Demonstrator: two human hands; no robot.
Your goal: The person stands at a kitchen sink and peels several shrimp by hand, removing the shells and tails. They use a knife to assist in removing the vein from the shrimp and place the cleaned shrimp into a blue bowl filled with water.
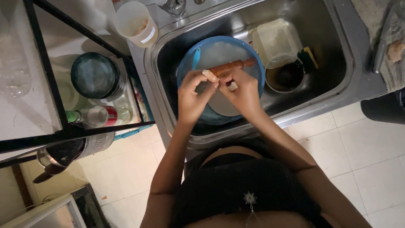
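Note:
Over a steel sink (337, 63), my two hands meet above a blue bowl (185, 71) that holds a round pale plate (223, 107). A brown wooden rolling pin (236, 65) lies across the bowl, its near end under my fingers. My left hand (192, 95) pinches a small pale piece at the pin's end. My right hand (242, 93) grips the pin's near end, with another pale bit showing at its knuckles. A blue utensil (196, 57) rests inside the bowl at the left.
In the sink's right half sit a clear plastic container (276, 42), a dark pot (287, 78) and a sponge (310, 59). A white cup (137, 23) stands by the tap (175, 6). A black metal rack (55, 93) with jars and bottles fills the left.

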